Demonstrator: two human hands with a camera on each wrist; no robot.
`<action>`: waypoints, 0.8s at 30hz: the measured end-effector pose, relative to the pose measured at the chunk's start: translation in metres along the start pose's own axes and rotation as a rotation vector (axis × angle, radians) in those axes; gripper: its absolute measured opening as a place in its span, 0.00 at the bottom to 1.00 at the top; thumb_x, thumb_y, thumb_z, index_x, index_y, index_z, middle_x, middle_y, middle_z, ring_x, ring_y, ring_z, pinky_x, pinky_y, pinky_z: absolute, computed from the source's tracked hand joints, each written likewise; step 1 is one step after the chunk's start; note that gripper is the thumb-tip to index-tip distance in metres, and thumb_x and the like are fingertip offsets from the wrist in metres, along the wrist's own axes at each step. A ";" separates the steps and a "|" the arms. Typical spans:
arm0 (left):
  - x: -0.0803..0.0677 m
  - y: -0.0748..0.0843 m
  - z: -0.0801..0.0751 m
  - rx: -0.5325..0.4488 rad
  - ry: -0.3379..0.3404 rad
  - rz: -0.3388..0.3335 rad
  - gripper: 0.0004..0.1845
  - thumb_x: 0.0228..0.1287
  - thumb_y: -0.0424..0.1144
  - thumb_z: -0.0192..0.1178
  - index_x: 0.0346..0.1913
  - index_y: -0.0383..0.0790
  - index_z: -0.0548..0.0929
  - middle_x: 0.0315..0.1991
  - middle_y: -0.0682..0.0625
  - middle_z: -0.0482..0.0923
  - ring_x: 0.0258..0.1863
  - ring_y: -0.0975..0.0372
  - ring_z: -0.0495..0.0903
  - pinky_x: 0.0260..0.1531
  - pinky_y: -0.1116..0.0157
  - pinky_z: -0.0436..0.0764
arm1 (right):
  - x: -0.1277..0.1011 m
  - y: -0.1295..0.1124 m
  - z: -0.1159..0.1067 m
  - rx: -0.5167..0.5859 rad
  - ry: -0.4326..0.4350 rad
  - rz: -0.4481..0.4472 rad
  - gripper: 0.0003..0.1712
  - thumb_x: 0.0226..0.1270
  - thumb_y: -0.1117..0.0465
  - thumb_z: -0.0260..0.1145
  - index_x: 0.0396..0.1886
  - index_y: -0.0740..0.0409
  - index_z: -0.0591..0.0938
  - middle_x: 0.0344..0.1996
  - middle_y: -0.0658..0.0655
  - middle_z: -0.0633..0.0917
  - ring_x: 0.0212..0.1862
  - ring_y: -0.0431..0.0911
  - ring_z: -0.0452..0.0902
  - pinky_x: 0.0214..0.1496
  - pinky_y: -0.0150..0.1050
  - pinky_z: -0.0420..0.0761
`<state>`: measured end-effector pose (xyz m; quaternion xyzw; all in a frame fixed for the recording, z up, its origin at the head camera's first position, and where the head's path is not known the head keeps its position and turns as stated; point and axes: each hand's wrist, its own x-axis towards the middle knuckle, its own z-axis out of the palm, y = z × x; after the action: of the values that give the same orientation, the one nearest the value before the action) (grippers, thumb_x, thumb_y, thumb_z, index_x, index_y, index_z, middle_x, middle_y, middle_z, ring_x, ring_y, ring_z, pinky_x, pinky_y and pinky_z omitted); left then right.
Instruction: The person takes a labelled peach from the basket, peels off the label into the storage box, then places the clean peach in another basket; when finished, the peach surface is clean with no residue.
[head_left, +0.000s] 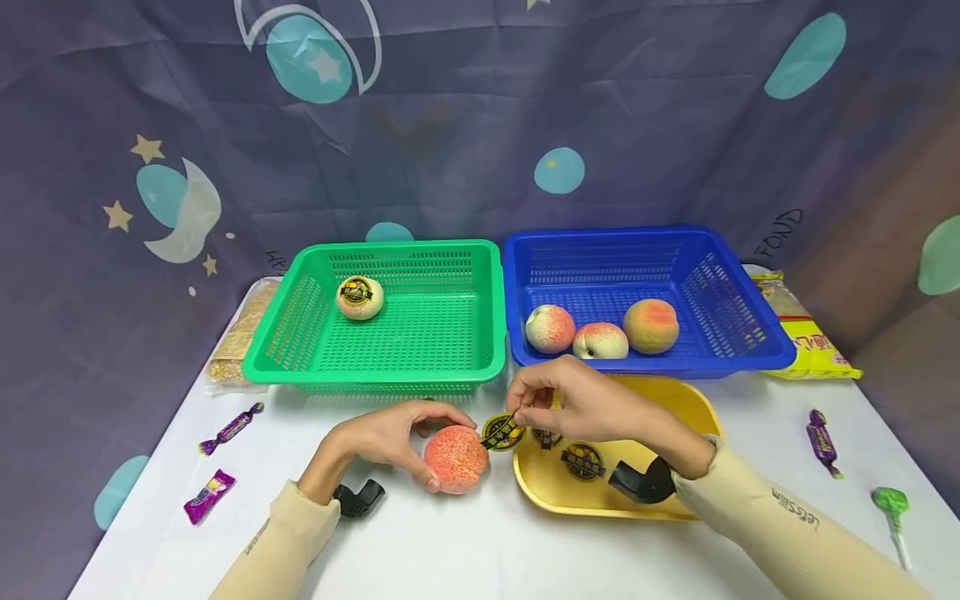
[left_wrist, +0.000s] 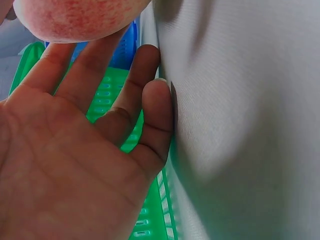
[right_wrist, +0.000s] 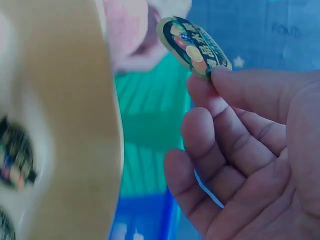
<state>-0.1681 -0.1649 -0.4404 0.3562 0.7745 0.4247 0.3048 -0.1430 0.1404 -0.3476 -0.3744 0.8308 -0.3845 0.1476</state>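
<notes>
Head view: a blue basket (head_left: 708,287) is flanked by a green basket (head_left: 420,333); a yellow tray (head_left: 542,482) is set in front; left of that, a peach (head_left: 459,460) is gripped by the left hand (head_left: 386,435); beside the peach, an oval sticker (head_left: 501,433) is pinched by the right hand (head_left: 577,402).
</notes>
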 end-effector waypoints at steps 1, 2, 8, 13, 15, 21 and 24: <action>0.000 0.000 0.000 -0.001 0.000 -0.003 0.41 0.41 0.46 0.84 0.64 0.59 0.79 0.59 0.60 0.80 0.58 0.65 0.75 0.56 0.61 0.73 | -0.004 0.002 -0.004 0.001 0.010 0.013 0.06 0.68 0.66 0.69 0.36 0.50 0.85 0.30 0.45 0.87 0.31 0.36 0.80 0.37 0.32 0.83; 0.000 0.000 0.000 -0.003 0.000 -0.006 0.41 0.41 0.46 0.84 0.64 0.59 0.79 0.59 0.60 0.80 0.58 0.65 0.75 0.56 0.60 0.73 | -0.008 0.004 -0.007 0.001 0.017 0.023 0.05 0.68 0.66 0.69 0.38 0.50 0.86 0.32 0.45 0.88 0.32 0.37 0.82 0.37 0.33 0.84; -0.001 0.001 -0.001 -0.017 -0.007 -0.018 0.41 0.41 0.46 0.84 0.64 0.60 0.79 0.61 0.60 0.80 0.60 0.64 0.75 0.58 0.60 0.73 | -0.038 0.019 -0.022 0.008 0.009 0.067 0.06 0.69 0.68 0.68 0.40 0.53 0.83 0.31 0.47 0.86 0.31 0.38 0.79 0.36 0.33 0.83; -0.001 0.000 -0.002 -0.006 -0.003 -0.014 0.41 0.41 0.46 0.84 0.64 0.60 0.79 0.61 0.60 0.79 0.60 0.64 0.75 0.58 0.60 0.73 | -0.064 0.036 -0.032 -0.009 -0.035 0.122 0.07 0.69 0.68 0.68 0.36 0.51 0.81 0.29 0.47 0.83 0.30 0.35 0.76 0.33 0.31 0.80; -0.001 0.000 -0.002 -0.004 -0.001 -0.016 0.41 0.41 0.46 0.84 0.64 0.60 0.79 0.61 0.60 0.79 0.60 0.63 0.75 0.58 0.60 0.73 | -0.074 0.042 -0.035 -0.016 -0.070 0.156 0.08 0.68 0.68 0.68 0.36 0.50 0.82 0.29 0.45 0.83 0.30 0.35 0.75 0.33 0.31 0.79; 0.000 0.001 0.000 -0.011 -0.008 -0.021 0.41 0.41 0.47 0.84 0.64 0.60 0.79 0.60 0.60 0.80 0.60 0.63 0.75 0.57 0.61 0.73 | -0.099 0.054 -0.043 -0.010 -0.217 0.214 0.08 0.67 0.66 0.69 0.43 0.51 0.85 0.31 0.43 0.83 0.33 0.33 0.75 0.35 0.31 0.79; 0.000 0.001 -0.001 -0.010 -0.009 -0.014 0.41 0.41 0.47 0.84 0.64 0.60 0.79 0.60 0.59 0.80 0.60 0.63 0.75 0.57 0.61 0.73 | -0.106 0.054 -0.044 -0.015 -0.265 0.247 0.11 0.68 0.64 0.69 0.48 0.50 0.86 0.33 0.42 0.81 0.35 0.33 0.74 0.37 0.31 0.78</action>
<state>-0.1684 -0.1650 -0.4393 0.3513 0.7735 0.4249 0.3127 -0.1225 0.2642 -0.3638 -0.3182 0.8465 -0.3045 0.2991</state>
